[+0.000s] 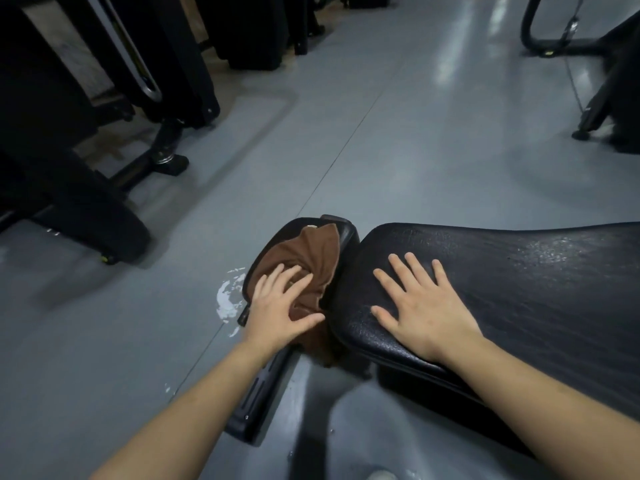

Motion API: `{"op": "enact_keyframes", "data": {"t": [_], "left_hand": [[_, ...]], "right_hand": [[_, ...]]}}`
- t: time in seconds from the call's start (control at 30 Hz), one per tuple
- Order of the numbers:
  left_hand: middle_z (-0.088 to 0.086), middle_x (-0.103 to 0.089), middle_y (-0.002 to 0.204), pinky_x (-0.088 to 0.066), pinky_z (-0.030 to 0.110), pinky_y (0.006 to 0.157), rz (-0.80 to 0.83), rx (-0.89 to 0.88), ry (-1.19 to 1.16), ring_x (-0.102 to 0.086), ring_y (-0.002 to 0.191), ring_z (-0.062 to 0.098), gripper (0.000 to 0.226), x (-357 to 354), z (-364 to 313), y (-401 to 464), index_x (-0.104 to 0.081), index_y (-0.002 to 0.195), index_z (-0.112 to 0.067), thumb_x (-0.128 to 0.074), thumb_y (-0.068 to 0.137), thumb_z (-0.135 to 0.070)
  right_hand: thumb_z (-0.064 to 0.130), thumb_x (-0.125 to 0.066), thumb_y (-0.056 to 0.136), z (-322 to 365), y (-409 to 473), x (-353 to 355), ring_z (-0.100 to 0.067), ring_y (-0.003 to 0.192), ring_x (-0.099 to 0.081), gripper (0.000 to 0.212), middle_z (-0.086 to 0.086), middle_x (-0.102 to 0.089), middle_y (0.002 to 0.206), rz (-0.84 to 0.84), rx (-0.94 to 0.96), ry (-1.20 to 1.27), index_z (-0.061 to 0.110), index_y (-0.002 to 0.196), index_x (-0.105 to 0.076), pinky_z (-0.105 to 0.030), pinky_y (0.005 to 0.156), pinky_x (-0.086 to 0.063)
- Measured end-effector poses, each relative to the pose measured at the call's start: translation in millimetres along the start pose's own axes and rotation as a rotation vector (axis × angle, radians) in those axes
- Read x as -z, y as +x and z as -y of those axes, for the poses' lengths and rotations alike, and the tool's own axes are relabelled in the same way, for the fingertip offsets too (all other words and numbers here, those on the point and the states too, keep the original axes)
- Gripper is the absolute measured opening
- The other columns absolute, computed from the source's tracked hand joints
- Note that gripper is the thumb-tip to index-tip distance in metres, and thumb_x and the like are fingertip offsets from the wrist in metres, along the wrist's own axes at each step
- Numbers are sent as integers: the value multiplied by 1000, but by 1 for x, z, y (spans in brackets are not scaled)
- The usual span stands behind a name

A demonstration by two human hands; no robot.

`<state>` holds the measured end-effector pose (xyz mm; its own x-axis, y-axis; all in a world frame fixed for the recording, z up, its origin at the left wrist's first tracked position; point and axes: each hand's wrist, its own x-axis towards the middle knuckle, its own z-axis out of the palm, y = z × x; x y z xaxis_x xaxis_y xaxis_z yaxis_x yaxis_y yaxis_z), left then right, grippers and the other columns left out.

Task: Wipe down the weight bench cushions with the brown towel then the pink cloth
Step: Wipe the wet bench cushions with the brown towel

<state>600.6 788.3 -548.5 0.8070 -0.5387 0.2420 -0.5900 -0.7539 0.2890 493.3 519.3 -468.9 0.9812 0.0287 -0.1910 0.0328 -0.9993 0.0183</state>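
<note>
— Brown, crumpled cloth towel [304, 268] lies under the left hand [277, 306], fingers spread flat and pressing it onto the small black padded seat cushion [346, 237].

— And the right hand [420, 306]?

— Open, palm down on the long black vinyl back cushion [519, 289], just right of the gap. That cushion's long axis runs away rightward; the towel stretches forward from the left hand, the nearer one. No pink cloth shows.
</note>
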Motion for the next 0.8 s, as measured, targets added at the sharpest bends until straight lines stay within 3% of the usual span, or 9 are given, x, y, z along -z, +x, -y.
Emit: {"op": "enact_keyframes", "data": {"t": [0.13, 0.27, 0.37, 0.53, 0.8], "left_hand": [[5, -44, 154, -36, 61, 112, 41, -306, 79, -32, 149, 32, 90, 0, 22, 2, -48, 144, -29, -75, 71, -73], [6, -34, 160, -26, 53, 120, 202, -518, 134, -23, 152, 34, 94, 14, 26, 25, -46, 147, -27, -80, 69, -66], [5, -26, 163, -22, 52, 121, 276, -485, 159, -16, 154, 34, 100, 16, 15, 31, -43, 149, -25, -85, 65, -61], [13, -32, 161, -31, 62, 116, 168, -225, 162, -24, 150, 42, 106, -5, -18, 16, -46, 148, -20, -93, 57, -50], [8, -26, 162, -14, 45, 125, 232, -437, 92, -15, 154, 32, 113, 6, 18, 31, -32, 156, -23, -84, 65, -64]], "right_hand": [[69, 12, 82, 1, 0, -1, -27, 155, 11, 90, -4, 6, 170, -2, -10, -15, 30, 162, -4, -55, 123, 2], [69, 8, 85, 1, 1, -3, -27, 156, 9, 87, -4, 3, 170, -8, -19, -22, 31, 162, -6, -55, 123, 1], [69, 6, 86, 0, 2, -3, -26, 156, 8, 86, -3, 2, 170, -9, -25, -30, 31, 161, -7, -55, 123, 0], [71, 6, 85, 2, 1, -3, -25, 156, 4, 87, -3, -2, 170, -20, -30, -36, 32, 161, -10, -54, 124, -2], [71, 5, 86, 2, 0, -2, -24, 156, 0, 87, -3, -7, 170, -27, -39, -54, 32, 161, -15, -53, 124, -4]]}}
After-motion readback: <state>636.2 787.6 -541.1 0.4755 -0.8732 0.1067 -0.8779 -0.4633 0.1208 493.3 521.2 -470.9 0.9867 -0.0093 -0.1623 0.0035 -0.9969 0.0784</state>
